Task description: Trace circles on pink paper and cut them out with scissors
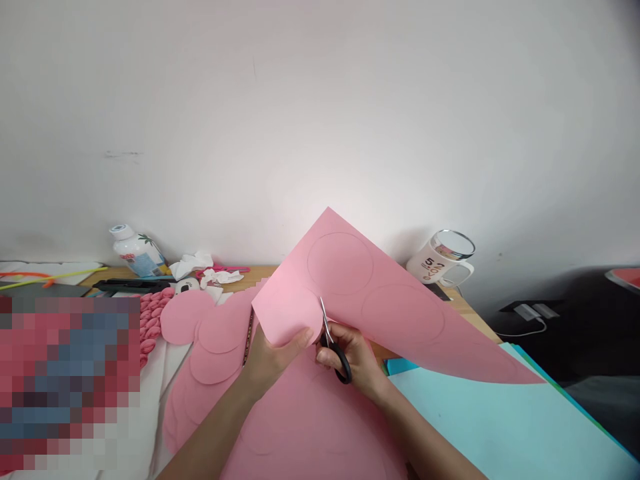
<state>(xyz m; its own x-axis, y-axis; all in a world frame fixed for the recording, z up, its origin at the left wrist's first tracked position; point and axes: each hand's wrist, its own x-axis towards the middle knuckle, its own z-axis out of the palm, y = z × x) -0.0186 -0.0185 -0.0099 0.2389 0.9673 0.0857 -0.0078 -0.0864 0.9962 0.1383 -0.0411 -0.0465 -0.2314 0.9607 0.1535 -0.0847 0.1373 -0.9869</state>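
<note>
Your left hand (274, 357) has the pink sheet (345, 280) pinched at its near left portion, thumb flat on top, other fingers mostly hidden beneath. Your right hand (354, 357) is closed round the black-handled scissors (341, 363), fingers curled at the loops; blades point up and away from you, along the curved edge by your left thumb. Blade gap too fine to call. Sheet is raised in front of you, corner toward the wall, drawn circles on it, right end drooping over the light-blue paper (490, 413). Containers: white mug (425, 263) behind the sheet on the right, open top, metal rim, handle to the right; can't tell what's in it. White bottle (135, 250) back left, cap on, contents hidden. Pink paper discs (215, 363) overlap in a pile left of your left hand.
</note>
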